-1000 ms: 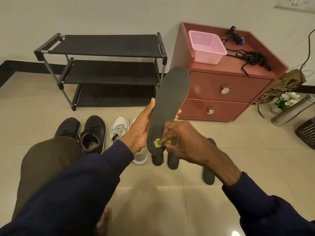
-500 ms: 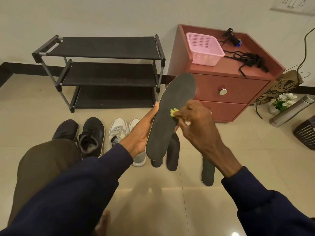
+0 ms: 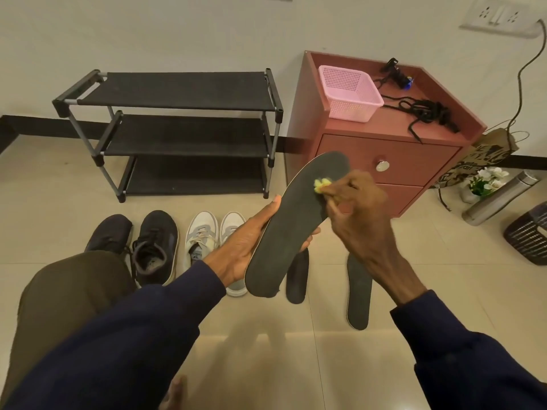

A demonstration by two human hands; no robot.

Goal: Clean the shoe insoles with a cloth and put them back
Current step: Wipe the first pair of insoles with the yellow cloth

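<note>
Left hand grasps a dark insole mid-length, raised off the floor, toe end tilted up. Right hand pinches a yellow cloth against the insole near its toe. Two more insoles lie on the floor beside white shoes and black shoes.

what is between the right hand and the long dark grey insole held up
A small yellow cloth, pinched in the right hand against the insole, in the head view.
</note>
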